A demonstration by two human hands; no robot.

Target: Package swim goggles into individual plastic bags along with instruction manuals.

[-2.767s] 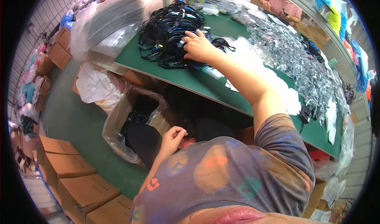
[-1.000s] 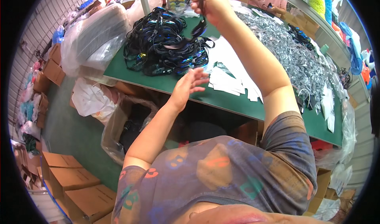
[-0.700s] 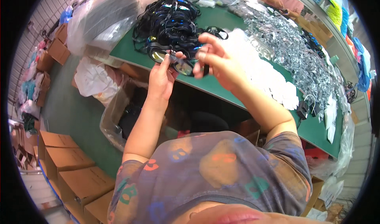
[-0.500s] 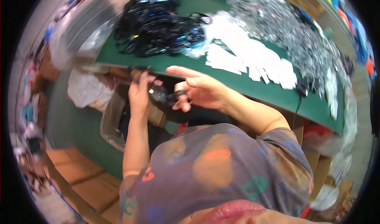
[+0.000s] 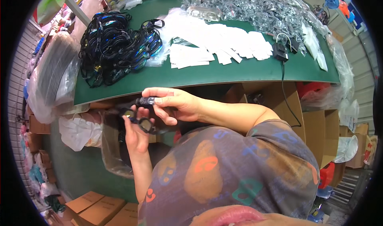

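In front of me, just below the table's near edge, my left hand [image 5: 137, 132] holds dark swim goggles [image 5: 145, 125] with round, black-rimmed lenses. Its fingers curl up behind them, partly blurred. Close above, my right hand [image 5: 171, 105] pinches a small dark ribbed piece [image 5: 144, 101] with a clear end between thumb and index finger; its other fingers are loosely bent. Whether this piece is joined to the goggles I cannot tell. A heap of black goggles [image 5: 107, 46] with shiny bluish lenses lies on the green table [image 5: 167, 78], at its left.
White cards [image 5: 191, 58] spread across the table's middle, with a pile of small clear packets [image 5: 247, 10] behind. A black adapter [image 5: 280, 52] trails a cable over the edge. Below stand a plastic-lined bin [image 5: 109, 146] and an open carton [image 5: 287, 102].
My view has swung, so the table appears further left. My right hand has closed its thumb and index finger on the small dark piece; the left hand has turned with the goggles.
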